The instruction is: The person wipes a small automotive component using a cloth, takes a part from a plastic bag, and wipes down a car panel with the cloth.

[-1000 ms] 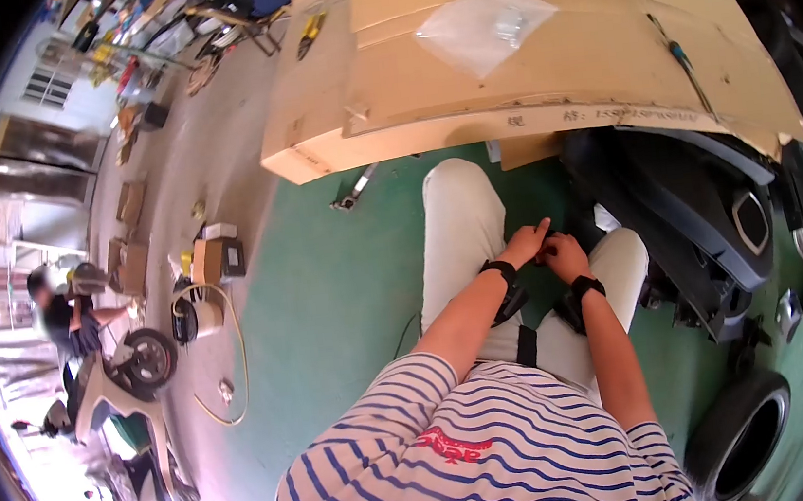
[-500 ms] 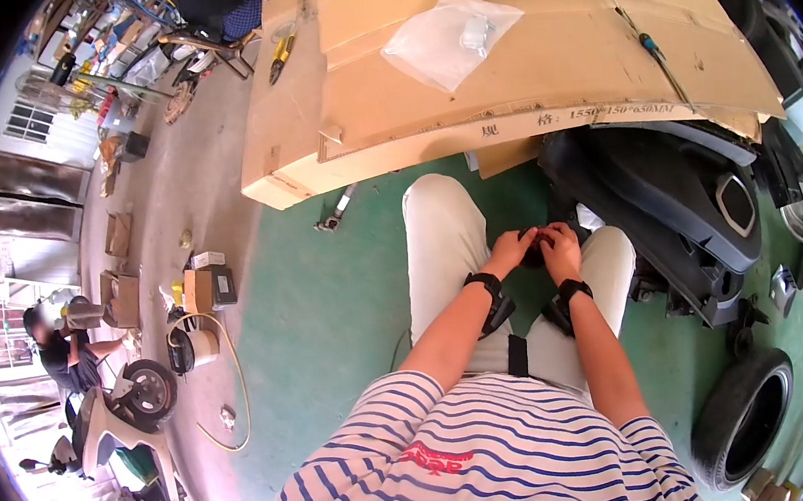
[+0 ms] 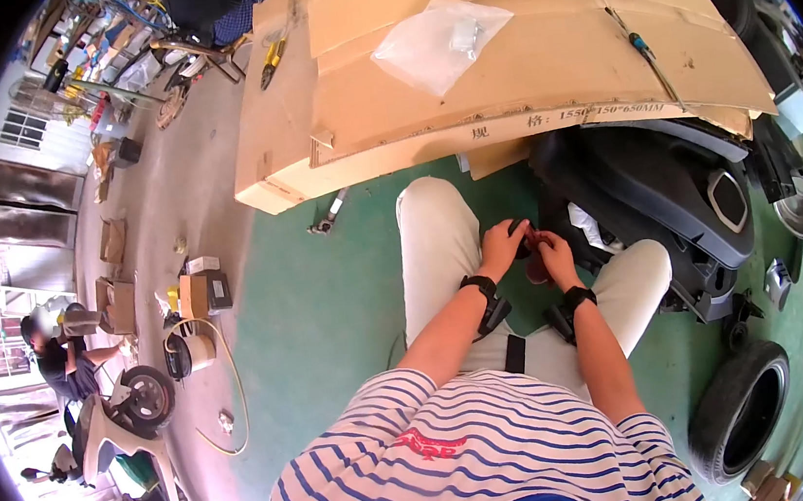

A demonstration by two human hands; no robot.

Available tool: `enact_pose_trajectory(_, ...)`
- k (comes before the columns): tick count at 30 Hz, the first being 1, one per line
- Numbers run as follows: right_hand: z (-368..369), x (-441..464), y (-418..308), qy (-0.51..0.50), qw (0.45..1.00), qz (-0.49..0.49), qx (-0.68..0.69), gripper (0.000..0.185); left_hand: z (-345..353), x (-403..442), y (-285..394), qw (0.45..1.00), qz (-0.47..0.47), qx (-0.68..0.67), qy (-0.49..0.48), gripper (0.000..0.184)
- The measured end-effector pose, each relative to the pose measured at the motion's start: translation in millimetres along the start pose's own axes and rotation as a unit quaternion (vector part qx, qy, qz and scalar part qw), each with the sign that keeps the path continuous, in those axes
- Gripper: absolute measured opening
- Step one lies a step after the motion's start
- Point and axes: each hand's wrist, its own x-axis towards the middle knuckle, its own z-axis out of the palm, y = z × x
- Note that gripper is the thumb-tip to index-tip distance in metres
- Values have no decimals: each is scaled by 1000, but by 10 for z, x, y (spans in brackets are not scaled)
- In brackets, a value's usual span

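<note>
My left hand (image 3: 501,249) and my right hand (image 3: 555,257) meet between my knees, with fingers closed around a small dark and reddish-brown part (image 3: 538,271). The fingers cover much of it, so its kind stays unclear. Past my right knee lies a large black plastic vehicle panel (image 3: 645,191), with a white plastic bag (image 3: 588,226) tucked at its near side. Ahead of my knees is a big flat cardboard box (image 3: 389,134). On top of it rest a clear plastic bag (image 3: 439,46), yellow-handled pliers (image 3: 273,63) and a screwdriver (image 3: 639,45).
A metal tool (image 3: 327,213) lies on the green floor near the box. A tyre (image 3: 742,412) stands at my right. Off to the left, a person (image 3: 63,359) sits beside a scooter (image 3: 113,442), near a hose (image 3: 236,385) and small cartons (image 3: 195,297).
My right knee has swung outward to the right, uncovering more of the white bag. Both hands stay together on the small part, whose reddish-brown side now shows more.
</note>
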Motion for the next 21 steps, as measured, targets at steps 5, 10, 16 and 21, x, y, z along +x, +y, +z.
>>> enact_pose_trajectory(5, -91, -158, -445, -36, 987, -58, -145, 30, -90, -10, 154, 999, -8, -10, 43, 34)
enact_pose_trajectory(10, -86, -175, -577, -41, 989, -59, -132, 29, -163, 25, 127, 998, -30, 24, 52, 40)
enact_pose_trajectory(16, -191, 171, 34, -82, 967, 41, 239, 20, -80, 73, 49, 995, -15, 40, 94, 47)
enact_pose_trajectory(21, -313, 96, -253, 8, 825, 207, 526, 24, -48, 66, -27, 995, -23, 67, 74, 53)
